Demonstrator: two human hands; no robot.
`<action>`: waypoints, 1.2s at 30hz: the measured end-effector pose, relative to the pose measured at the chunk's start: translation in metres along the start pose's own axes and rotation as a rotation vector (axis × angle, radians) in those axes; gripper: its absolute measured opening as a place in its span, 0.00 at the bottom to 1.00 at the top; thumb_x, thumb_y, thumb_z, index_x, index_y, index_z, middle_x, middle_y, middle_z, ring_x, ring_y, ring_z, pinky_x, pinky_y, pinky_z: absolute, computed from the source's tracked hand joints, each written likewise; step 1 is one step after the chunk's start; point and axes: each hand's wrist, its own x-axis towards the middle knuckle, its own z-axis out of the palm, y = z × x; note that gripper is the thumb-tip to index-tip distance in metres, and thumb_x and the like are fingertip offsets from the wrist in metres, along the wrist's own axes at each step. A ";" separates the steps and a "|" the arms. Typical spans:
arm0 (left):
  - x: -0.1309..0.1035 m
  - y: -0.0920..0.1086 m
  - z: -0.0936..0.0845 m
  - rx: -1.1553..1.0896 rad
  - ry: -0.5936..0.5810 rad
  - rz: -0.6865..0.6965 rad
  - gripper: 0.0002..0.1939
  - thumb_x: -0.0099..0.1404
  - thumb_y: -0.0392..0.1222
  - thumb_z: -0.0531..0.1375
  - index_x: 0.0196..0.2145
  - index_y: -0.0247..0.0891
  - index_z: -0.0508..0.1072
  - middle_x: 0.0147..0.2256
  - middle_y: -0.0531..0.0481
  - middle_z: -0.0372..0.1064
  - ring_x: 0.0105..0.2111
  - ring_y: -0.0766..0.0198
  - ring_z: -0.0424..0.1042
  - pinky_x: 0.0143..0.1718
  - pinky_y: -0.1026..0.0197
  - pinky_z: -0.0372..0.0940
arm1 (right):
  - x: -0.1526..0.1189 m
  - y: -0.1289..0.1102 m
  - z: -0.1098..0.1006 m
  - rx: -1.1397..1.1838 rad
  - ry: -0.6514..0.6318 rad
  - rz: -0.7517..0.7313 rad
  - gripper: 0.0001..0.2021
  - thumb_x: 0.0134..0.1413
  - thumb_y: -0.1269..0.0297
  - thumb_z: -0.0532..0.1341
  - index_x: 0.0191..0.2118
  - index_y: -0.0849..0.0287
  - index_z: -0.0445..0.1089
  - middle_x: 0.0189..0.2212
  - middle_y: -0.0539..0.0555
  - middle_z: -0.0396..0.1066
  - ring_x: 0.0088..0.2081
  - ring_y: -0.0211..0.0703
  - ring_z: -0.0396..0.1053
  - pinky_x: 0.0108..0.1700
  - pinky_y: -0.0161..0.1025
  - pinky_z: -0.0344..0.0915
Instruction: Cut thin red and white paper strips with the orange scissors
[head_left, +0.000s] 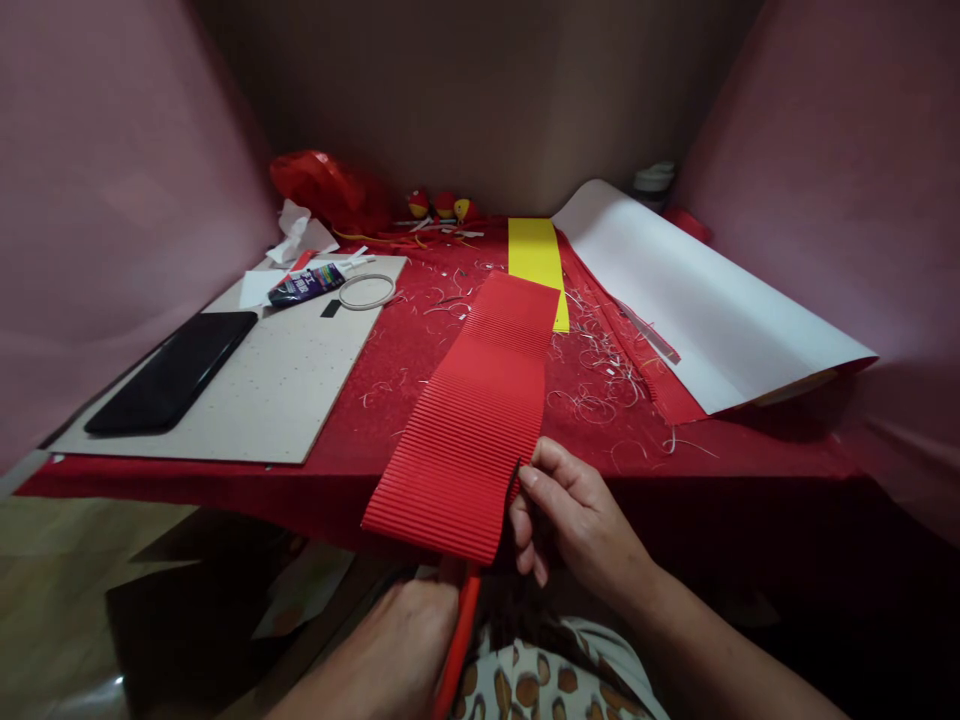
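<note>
The ridged red paper strip slopes off the cloth-covered table. The right hand pinches its edge; the left hand is beneath, its fingertips hidden.

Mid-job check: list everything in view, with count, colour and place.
Ribbed strip: one, red, centre front
Flat strip: one, yellow, behind it
Curled sheet: one, white, right
Thread scraps: many, pale, centre-right
Board: one, grey, left
Phone-like slab: one, black, on board
Tube: one, dark, board's rear
Ring: one, pale, beside tube
Crumpled bag: one, red, rear left
Figures: three, red-yellow, rear
Cloth: one, red, underneath
Left hand: one, below ribbed strip
Right hand: one, gripping its edge
</note>
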 end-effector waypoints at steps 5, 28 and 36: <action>0.000 0.000 -0.002 -0.012 -0.006 0.010 0.11 0.55 0.50 0.55 0.29 0.42 0.71 0.27 0.51 0.70 0.32 0.61 0.69 0.32 0.62 0.63 | 0.000 -0.001 0.000 -0.011 0.007 0.004 0.10 0.56 0.57 0.53 0.32 0.58 0.58 0.16 0.43 0.63 0.13 0.31 0.61 0.13 0.26 0.58; 0.032 -0.019 0.019 -0.006 0.009 -0.112 0.14 0.64 0.47 0.53 0.36 0.33 0.70 0.33 0.50 0.70 0.31 0.67 0.70 0.32 0.60 0.67 | -0.002 0.000 -0.002 -0.047 0.019 -0.009 0.08 0.59 0.59 0.51 0.34 0.58 0.58 0.15 0.43 0.63 0.13 0.30 0.60 0.12 0.25 0.55; 0.126 -0.021 0.027 -0.024 -0.008 -0.052 0.26 0.64 0.47 0.45 0.15 0.38 0.70 0.15 0.54 0.67 0.24 0.66 0.72 0.23 0.68 0.60 | -0.001 -0.002 -0.003 -0.041 0.032 -0.001 0.08 0.59 0.59 0.51 0.32 0.57 0.57 0.16 0.44 0.63 0.13 0.31 0.61 0.12 0.26 0.56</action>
